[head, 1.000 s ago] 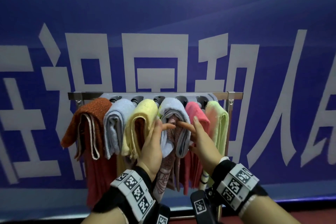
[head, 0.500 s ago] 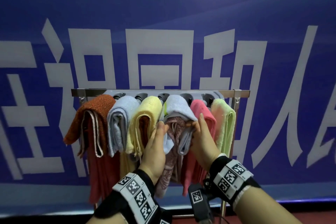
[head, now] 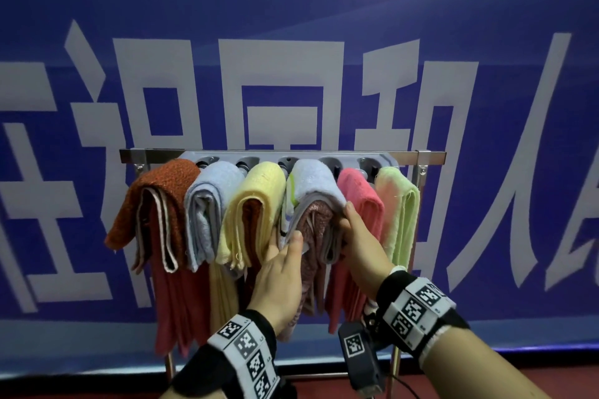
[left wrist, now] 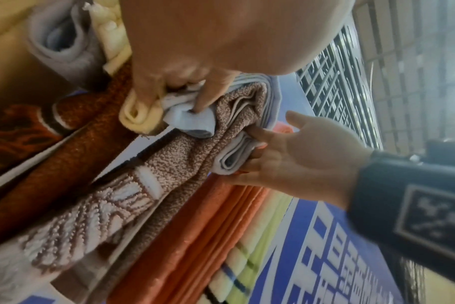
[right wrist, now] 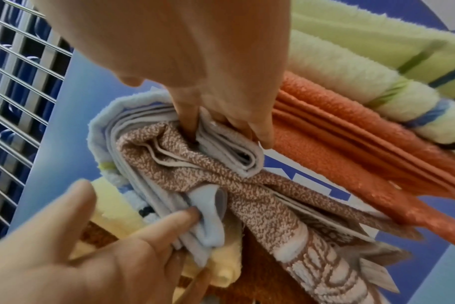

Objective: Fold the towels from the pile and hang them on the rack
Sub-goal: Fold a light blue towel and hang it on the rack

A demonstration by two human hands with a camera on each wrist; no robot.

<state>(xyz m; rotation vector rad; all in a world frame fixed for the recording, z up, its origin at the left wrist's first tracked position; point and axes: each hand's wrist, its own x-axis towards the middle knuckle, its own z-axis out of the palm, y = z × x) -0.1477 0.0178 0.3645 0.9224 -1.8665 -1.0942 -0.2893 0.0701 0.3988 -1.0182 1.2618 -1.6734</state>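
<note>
A light blue towel (head: pixel 312 183) is draped over a brown patterned towel (head: pixel 316 220) on the fourth arm of the metal rack (head: pixel 431 157). My left hand (head: pixel 287 241) pinches its left hanging end, thumb in front; the left wrist view shows the left hand (left wrist: pixel 174 98) with that folded end between thumb and fingers. My right hand (head: pixel 346 214) grips the right hanging end. In the right wrist view the right hand (right wrist: pixel 221 129) has fingers tucked between the light blue towel (right wrist: pixel 229 148) and the brown patterned towel (right wrist: pixel 247 185).
The other arms carry a rust towel (head: pixel 155 197), a grey-blue towel (head: pixel 210 204), a yellow towel (head: pixel 256 201), a pink towel (head: pixel 359 197) and a light green towel (head: pixel 400 204). A blue banner wall (head: pixel 291 42) stands right behind, above red floor (head: pixel 518 376).
Both hands went from touching the fold near its top with fingertips to gripping the light blue towel's two hanging ends. The left hand has slid lower.
</note>
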